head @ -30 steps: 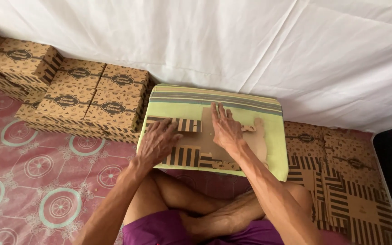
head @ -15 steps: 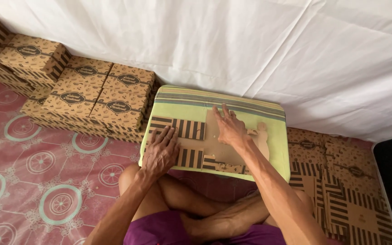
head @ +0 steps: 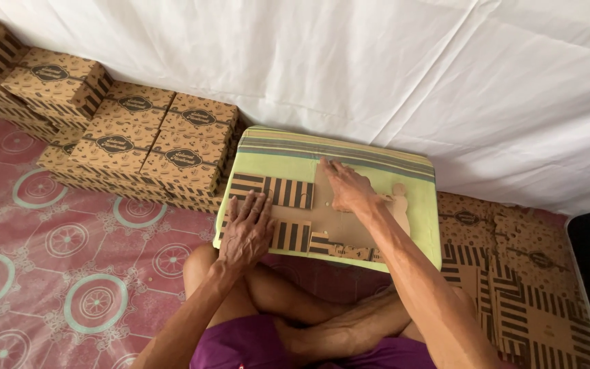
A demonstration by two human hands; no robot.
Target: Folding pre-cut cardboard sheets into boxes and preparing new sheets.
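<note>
Mid-frame, left hand and right hand press flat, grip wide, on the unfolded striped brown cardboard sheet atop the green cushion.

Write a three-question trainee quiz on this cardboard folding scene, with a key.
1. True or false: both hands press on the flat cardboard box blank.
2. What does the blank lie on? A) the green striped cushion B) the pink patterned floor mat C) the white sheet
3. Where are the stacked finished boxes?

Key
1. True: left hand and right hand rest flat on it.
2. A
3. To the person's left, against the white sheet.
</note>
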